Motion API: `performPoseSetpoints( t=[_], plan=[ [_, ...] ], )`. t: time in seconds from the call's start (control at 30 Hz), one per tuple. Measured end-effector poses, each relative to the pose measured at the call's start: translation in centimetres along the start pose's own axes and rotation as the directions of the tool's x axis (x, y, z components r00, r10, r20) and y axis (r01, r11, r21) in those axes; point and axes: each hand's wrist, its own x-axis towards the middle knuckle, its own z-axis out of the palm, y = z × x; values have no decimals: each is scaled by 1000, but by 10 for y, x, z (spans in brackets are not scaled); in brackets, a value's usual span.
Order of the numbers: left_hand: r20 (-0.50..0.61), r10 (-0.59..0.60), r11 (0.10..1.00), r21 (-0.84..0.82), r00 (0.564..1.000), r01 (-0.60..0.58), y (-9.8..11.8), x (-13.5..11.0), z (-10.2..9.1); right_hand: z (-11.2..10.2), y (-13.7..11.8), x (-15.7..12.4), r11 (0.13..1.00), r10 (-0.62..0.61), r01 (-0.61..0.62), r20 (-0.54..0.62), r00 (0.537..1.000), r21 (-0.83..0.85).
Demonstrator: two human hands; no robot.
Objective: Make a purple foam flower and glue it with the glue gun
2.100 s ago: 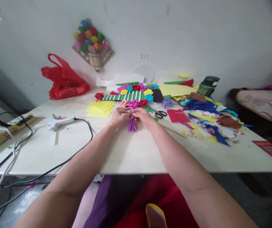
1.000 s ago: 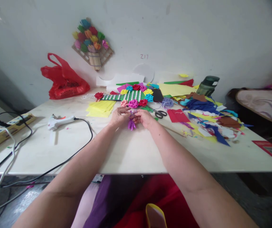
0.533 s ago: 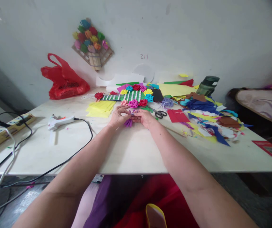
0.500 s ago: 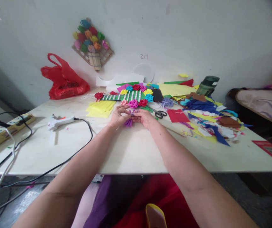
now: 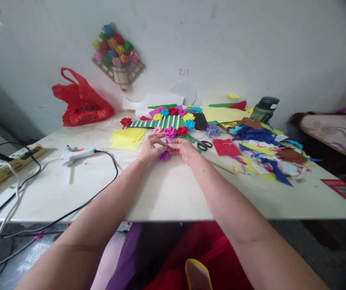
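Between my two hands is a small purple piece of pleated paper, pinched at its middle and fanned out at the lower end. My left hand has thumb and forefinger closed on it. From the other side, the fingertips of my right hand press on the same piece; part of it is hidden behind the fingers. Just beyond my hands lies a green and white striped panel edged with coloured paper flowers, a magenta paper flower among them.
A hot glue gun with a black cord stands at left, near a power strip. Yellow paper sheets lie beyond my left hand. Scissors, purple yarn, red paper, paper scraps and a green bottle are at right.
My hands stay in nearly the same place. The fingers shift slightly around the purple paper, and its upper end now shows a little differently between the fingertips.
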Motion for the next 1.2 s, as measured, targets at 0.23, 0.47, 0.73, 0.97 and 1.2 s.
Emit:
performPoseSetpoints(
  t=[0.23, 0.47, 0.73, 0.97, 1.2],
  plan=[
    [-27, 39, 999, -14, 999, -39, -4, 0, 2, 1, -2, -1, 1000, -17, 17, -16, 1000, -2],
    [-7, -37, 994, -100, 999, 37, 0, 0, 0, 1, -3, -2, 999, -30, 30, -27, 999, 15],
    [40, -308, 909, -284, 950, 307, 0, 2, -8, 2, -5, -2, 998, -42, 42, -2, 999, 53],
    [345, -306, 736, -505, 887, 450, 7, -4, -4, 2, -4, -2, 993, -65, 60, 50, 997, 104],
    [364, -318, 583, -653, 875, 483, 3, -4, 1, 3, -4, -1, 992, -126, 126, 19, 992, 12]
  ],
)
